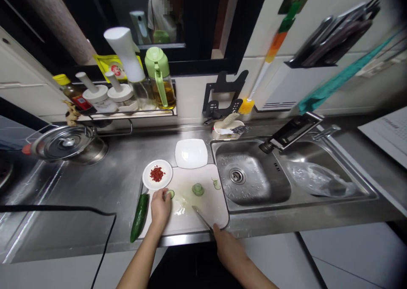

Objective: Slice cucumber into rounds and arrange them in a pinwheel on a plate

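Observation:
My left hand [161, 204] is at the left part of the white cutting board [187, 221], its fingers closed around a short piece of cucumber [172, 193] whose pale cut end shows. In my right hand [229, 247], at the board's front right edge, is the handle of a knife [202, 218]. The blade points up and left over the board. A small stack of cucumber slices [197, 189] sits mid-board, and thin green trimmings [216, 183] lie near its right edge. A whole cucumber [140, 217] rests along the left side.
Behind the board stand a plate of chopped red bits [168, 170] and a white square dish [191, 153]. The double sink [254, 195] is at the right, with a plastic bag [318, 179] in its far basin. A lidded pot [95, 150] and a black cable [79, 209] are at the left.

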`<state>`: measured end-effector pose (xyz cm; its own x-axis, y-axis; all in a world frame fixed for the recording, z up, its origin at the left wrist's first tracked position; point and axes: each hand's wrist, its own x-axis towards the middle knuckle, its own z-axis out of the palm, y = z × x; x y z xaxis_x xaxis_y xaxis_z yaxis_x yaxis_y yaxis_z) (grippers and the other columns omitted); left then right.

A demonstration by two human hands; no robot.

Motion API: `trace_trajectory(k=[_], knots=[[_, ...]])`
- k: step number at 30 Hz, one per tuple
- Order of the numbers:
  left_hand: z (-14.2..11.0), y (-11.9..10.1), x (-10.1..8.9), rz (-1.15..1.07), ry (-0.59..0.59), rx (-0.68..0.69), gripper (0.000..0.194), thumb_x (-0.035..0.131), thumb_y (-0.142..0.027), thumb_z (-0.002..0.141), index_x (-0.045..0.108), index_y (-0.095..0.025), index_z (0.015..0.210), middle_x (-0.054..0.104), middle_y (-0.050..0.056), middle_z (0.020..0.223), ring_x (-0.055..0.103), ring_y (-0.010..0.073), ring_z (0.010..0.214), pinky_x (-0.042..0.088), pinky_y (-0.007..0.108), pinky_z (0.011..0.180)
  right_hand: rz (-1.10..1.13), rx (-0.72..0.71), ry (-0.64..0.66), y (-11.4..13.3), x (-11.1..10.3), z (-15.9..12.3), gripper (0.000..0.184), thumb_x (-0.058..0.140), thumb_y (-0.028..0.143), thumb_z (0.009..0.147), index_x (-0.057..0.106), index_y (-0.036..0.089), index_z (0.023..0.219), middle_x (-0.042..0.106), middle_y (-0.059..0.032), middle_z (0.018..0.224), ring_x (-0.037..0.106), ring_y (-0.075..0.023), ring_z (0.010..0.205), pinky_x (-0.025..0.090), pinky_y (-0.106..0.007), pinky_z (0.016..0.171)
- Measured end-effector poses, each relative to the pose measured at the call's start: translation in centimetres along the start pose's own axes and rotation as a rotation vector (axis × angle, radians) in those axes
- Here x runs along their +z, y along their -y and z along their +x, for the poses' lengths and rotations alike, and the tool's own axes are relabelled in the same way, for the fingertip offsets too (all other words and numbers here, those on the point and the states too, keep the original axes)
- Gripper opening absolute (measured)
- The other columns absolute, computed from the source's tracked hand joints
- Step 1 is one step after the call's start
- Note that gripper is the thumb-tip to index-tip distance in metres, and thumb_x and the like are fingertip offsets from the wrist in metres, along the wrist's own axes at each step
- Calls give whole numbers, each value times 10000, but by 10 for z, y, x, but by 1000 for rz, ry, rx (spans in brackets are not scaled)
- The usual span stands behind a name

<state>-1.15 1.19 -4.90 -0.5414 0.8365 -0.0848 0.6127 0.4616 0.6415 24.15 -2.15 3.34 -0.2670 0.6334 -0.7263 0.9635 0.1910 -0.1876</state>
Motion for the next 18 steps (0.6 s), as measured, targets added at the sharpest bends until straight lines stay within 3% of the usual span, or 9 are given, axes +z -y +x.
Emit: trace_trajectory(k=[3,6,8,12,18], knots=[[1,-21,12,-31,86,47,254,509,-308,775,626,-163,946,630,65,847,574,177,758,432,291,734,5,-26,-7,-3,5,2,672,306,-54,735,357,102,1387,641,-153,1072,589,-235,1012,440,-286,800],[4,-50,29,13,275,95,278,544,-326,769,638,-150,962,638,65,806,579,173,754,418,284,725,17,-20,-2,-4,7,3,671,316,-50,742,350,117,1390,641,-148,1073,591,-230,1007,445,-285,793],[5,-66,41,53,334,111,285,569,-341,757,649,-144,946,642,85,839,580,187,805,407,284,738,16,-7,2,-4,7,4,667,317,-50,745,353,125,1388,637,-147,1080,591,-228,1006,446,-287,794],[7,-83,58,97,387,116,237,580,-313,747,650,-158,913,620,92,903,564,197,870,391,284,773,18,8,13,-2,6,3,668,318,-52,742,353,132,1383,634,-137,1089,588,-219,1008,442,-280,803],[8,-84,66,82,378,83,163,611,-222,700,616,-164,852,579,65,893,537,177,838,386,272,765,65,14,12,-4,6,2,641,312,-34,755,370,142,1369,628,-138,1105,579,-205,1025,433,-264,814]])
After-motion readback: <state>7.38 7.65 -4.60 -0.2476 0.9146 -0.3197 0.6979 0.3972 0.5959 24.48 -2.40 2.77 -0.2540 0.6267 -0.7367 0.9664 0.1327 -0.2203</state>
